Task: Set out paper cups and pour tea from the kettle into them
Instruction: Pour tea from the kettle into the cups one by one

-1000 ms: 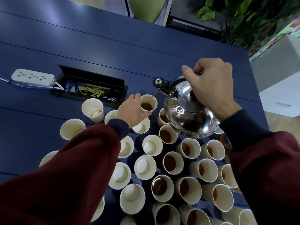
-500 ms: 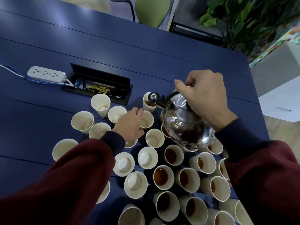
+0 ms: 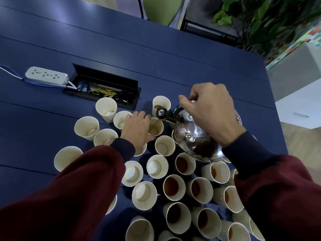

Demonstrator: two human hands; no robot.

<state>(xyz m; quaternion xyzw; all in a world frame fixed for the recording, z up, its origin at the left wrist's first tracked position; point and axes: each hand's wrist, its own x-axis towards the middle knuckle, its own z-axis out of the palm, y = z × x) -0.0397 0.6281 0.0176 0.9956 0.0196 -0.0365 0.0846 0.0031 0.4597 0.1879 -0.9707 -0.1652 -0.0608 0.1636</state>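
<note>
Several white paper cups crowd the blue table (image 3: 173, 63). My right hand (image 3: 211, 112) grips the handle of a shiny steel kettle (image 3: 194, 136), tilted left with its spout over a paper cup (image 3: 155, 127). My left hand (image 3: 137, 129) curls around that cup's left side, steadying it. Just beyond stands a cup with tea (image 3: 161, 105). Cups at the lower right, such as one dark-filled cup (image 3: 171, 186), hold tea. Cups on the left, like one empty cup (image 3: 106, 108), hold none.
A white power strip (image 3: 46, 75) with blue cable lies at the left. Beside it an open black cable box (image 3: 104, 87) is sunk into the table. A green chair (image 3: 161, 9) and plants (image 3: 260, 20) stand beyond the far edge.
My left hand let go of the far tea cup and moved back to a nearer cup. The kettle followed, coming lower and nearer, its spout now over that cup.
</note>
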